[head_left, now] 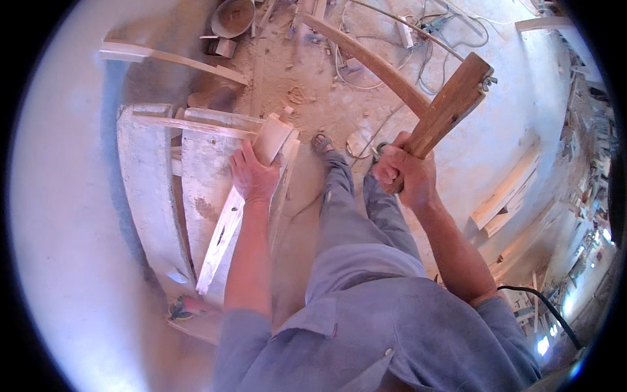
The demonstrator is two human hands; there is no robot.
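Note:
My right hand (406, 171) is closed around the lower end of a thick wooden end arm of a frame saw (450, 101). The saw's long stretcher bar runs away to the upper left, with a thin tension rod above it and a wing nut at the arm's top. Its blade is not clearly visible. On the left, my left hand (253, 171) grips a short pale wooden board (273, 138) at the corner of a low, worn workbench (147, 173). Under that wrist, a long wooden rail (222, 232) with slots cut in it lies along the bench's near edge.
A curved wooden piece (173, 59) and a round pan (232, 16) are beyond the bench. Cables (431, 62) tangle on the dusty floor at the far side. Stacked timber pieces (506, 189) lie to the right, and a power tool (186, 307) sits at the lower left.

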